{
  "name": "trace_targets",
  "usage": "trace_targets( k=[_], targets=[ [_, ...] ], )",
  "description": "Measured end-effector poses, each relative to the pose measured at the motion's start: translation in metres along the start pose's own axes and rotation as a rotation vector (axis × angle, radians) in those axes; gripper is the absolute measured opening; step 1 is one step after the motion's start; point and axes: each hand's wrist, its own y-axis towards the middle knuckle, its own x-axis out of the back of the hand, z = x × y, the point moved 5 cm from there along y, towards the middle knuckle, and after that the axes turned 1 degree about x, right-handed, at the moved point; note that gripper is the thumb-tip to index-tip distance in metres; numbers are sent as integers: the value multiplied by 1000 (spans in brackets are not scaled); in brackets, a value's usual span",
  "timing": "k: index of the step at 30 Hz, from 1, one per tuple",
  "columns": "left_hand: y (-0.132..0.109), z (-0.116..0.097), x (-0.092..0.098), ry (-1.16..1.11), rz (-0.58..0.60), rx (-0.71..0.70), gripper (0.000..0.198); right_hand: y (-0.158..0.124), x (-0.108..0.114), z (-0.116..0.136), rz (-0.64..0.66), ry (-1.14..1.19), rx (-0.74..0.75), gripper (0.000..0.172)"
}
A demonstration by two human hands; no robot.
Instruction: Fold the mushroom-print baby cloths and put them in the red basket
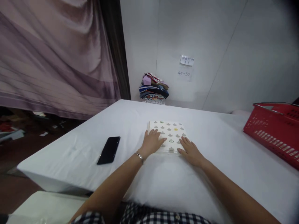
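Observation:
A folded white cloth (pixel 170 133) printed with small grey shapes and a few green and yellow ones lies flat on the white-covered table (pixel 210 137). On its left side rests my left hand (pixel 152 143), fingers spread, with a silver bracelet at the wrist. My right hand (pixel 190 151) lies at the cloth's right edge, fingers stretched out and touching it. Neither hand grips anything. What garment or textile the cloth is, I cannot tell.
A black phone (pixel 109 150) lies on the table to the left. At the right edge stands a red plastic basket (pixel 273 133) with a metal handle. Folded clothes (pixel 154 88) are stacked beyond the far edge. A pinkish curtain (pixel 58 56) hangs at the left.

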Motion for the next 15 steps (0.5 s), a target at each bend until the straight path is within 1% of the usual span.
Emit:
trace_targets(
  k=[2, 4, 6, 9, 12, 15],
  targets=[
    [19, -2, -6, 28, -6, 4, 62, -1, 1, 0, 13, 10, 0, 72],
    [31, 6, -19, 27, 42, 71, 67, -2, 1, -1, 39, 27, 3, 73],
    [35, 19, -34, 14, 84, 150, 73, -2, 3, -4, 79, 41, -1, 74],
    [34, 31, -49, 16, 98, 187, 77, 8, 13, -3, 126, 34, -21, 74],
    [33, 33, -52, 34, 120, 202, 77, 36, 32, 9, 56, 9, -15, 73],
    [34, 30, -50, 34, 126, 211, 77, 76, 42, 26, -44, -26, 58, 74]
  ],
)
